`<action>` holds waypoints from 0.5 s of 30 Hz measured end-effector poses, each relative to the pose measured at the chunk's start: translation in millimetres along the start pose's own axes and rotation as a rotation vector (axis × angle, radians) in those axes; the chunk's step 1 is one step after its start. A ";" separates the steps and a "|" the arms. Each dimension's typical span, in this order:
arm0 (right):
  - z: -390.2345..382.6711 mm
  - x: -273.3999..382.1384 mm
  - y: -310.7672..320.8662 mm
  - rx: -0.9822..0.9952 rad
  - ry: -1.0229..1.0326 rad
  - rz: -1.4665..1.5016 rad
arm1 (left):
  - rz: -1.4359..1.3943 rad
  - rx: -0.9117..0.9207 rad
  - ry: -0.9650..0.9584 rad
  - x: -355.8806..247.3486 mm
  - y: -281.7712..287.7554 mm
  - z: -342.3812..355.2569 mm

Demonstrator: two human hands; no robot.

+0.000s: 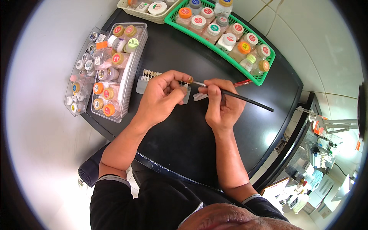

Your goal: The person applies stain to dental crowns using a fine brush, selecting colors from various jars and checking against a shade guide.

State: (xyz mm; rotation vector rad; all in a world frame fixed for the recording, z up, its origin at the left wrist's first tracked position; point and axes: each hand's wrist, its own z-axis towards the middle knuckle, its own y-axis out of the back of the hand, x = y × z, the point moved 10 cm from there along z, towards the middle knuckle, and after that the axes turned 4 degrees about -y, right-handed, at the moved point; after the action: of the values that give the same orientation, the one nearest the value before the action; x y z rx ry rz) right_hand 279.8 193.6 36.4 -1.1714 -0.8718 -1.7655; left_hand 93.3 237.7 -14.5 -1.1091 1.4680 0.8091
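Observation:
Over the black table, my right hand (224, 105) grips a thin brush (249, 101) with a black handle, its metal collar and tip pointing left. The brush tip meets a small brownish piece (190, 80) at the fingertips of my left hand (161, 96). That piece is too small to name, and my fingers partly cover it. Behind my left hand lies a grey shade guide (141, 86) with a row of tooth-shaped tabs, partly hidden. A pale ridged strip (199, 96) lies between my hands, and a red stick-like handle (242, 83) shows behind my right hand.
A green basket (174, 26) of lidded jars stands at the back right, with a cream basket (147, 16) beside it. Two clear bins, one of powder jars (142, 38) and one of small pots (78, 112), line the table's left edge. A cluttered side bench (299, 153) stands at right.

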 end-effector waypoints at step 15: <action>11.3 13.7 -10.4 0.064 0.035 0.058 | -0.067 -0.120 -0.206 -42.3 41.0 5.0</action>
State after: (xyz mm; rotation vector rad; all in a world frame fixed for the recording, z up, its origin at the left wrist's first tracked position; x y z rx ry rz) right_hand 271.5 204.2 51.9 -1.1102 -0.8586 -1.6944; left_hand 56.2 264.9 22.6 -1.1226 1.2178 0.9452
